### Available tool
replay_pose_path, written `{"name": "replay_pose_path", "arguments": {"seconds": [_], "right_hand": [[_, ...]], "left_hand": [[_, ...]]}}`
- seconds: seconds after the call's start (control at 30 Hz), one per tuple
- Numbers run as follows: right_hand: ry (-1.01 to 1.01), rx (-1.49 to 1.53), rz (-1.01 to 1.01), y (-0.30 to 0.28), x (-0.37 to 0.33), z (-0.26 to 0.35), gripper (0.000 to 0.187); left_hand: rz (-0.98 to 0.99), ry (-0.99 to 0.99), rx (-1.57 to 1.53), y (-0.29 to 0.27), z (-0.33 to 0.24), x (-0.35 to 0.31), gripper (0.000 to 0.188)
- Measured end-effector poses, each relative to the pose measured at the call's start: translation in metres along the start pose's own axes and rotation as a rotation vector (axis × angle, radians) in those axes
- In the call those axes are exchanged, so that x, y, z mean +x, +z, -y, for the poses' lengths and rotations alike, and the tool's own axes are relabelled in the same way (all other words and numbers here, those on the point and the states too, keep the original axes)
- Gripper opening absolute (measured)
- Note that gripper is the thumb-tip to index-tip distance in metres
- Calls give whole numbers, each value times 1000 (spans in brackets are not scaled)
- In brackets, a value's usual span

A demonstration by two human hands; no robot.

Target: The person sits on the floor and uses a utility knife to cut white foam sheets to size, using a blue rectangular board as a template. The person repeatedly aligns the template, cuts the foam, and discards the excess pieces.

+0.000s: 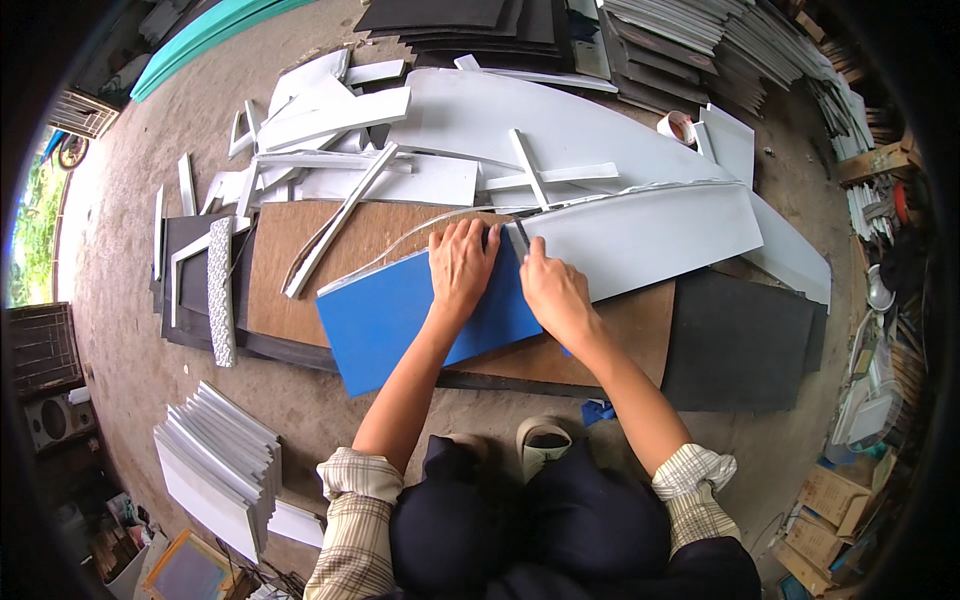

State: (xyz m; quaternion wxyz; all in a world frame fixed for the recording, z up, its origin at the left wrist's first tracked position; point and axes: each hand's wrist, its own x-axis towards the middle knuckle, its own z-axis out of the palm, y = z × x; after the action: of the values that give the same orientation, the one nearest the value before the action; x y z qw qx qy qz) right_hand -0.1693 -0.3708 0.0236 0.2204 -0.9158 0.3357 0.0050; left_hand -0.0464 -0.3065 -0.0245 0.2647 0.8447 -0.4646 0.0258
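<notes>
A flat blue sheet lies slanted in front of me, beside a long white board that stretches off to the right. My left hand rests on the blue sheet near its far edge, fingers side by side and laid over it, pressing down. Just to the right, my right hand is closed around a slim cutter knife, its tip at the far edge where blue meets white. A thin ragged white strip runs along that far edge. What lies under the blue sheet is mostly hidden.
A brown board and black sheets lie underneath. White offcuts pile up beyond. A stack of white panels stands at near left, a tape roll at far right. Cardboard boxes line the right side.
</notes>
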Motion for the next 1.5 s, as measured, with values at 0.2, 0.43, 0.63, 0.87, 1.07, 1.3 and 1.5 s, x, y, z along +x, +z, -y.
{"name": "replay_pose_path", "arguments": {"seconds": [0.2, 0.43, 0.63, 0.87, 1.07, 1.3, 1.5], "right_hand": [[-40, -130, -83, 14, 9, 6, 25], [-7, -62, 3, 11, 16, 5, 14], [57, 8, 150, 8, -4, 3, 14], [93, 119, 259, 6, -59, -7, 19], [135, 124, 263, 11, -93, -14, 18], [169, 76, 258, 18, -124, -30, 21], [457, 1410, 300, -7, -111, -57, 29]], "left_hand": [[23, -5, -5, 0, 1, 1, 23], [30, -12, 2, 1, 0, 0, 24], [-43, 18, 9, 3, 0, -1, 26], [-72, 27, 26, 5, 3, -3, 28], [5, 3, 18, 1, -3, -3, 25], [5, -17, 35, 1, 0, -1, 26], [-110, 37, 24, 7, 6, -1, 28]]}}
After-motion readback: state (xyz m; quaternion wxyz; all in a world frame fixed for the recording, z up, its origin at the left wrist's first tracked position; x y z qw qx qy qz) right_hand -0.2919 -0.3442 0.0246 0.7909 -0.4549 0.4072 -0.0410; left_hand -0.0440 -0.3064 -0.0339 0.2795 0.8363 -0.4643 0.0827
